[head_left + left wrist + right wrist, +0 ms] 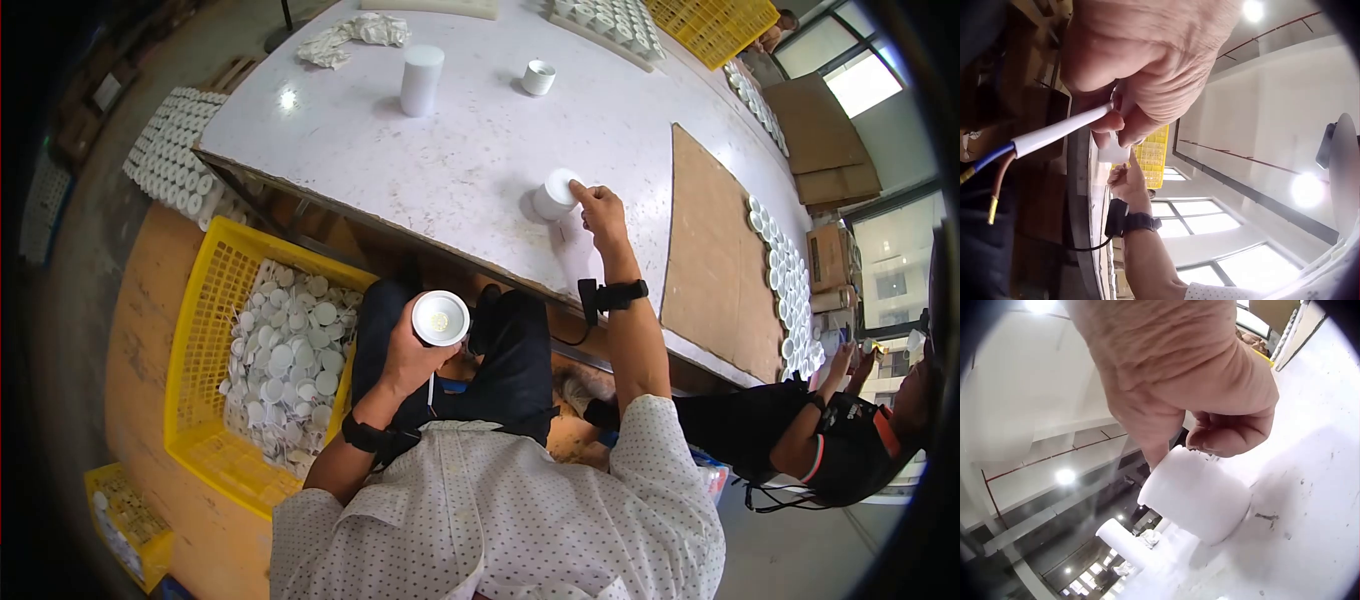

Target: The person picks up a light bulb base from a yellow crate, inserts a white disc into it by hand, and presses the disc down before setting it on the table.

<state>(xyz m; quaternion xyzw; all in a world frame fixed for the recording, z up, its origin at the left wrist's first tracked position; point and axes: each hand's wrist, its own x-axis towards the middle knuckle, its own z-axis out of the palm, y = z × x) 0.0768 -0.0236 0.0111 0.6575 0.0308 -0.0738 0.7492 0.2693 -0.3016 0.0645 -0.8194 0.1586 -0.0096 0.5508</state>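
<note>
Near the front edge of the white table (460, 150) sits a short white pot (551, 200) with a smooth, flat top. Off that edge, the left hand (408, 355) holds a round white lamp (440, 318), its recessed middle dotted yellow; a white cable (1063, 128) ends in blue and brown wires (1001, 178). Farther back stands a tall white cylinder (421, 84); a yellow crate (200, 330) of white discs (285, 350) is on the left. Left fingers curl round the lamp; the right hand (604, 214), arm stretched forward, pinches the pot's upper edge.

Workshop: yellow crate (186, 375) heaped with white parts (290, 350), long worktable (450, 165).
</note>
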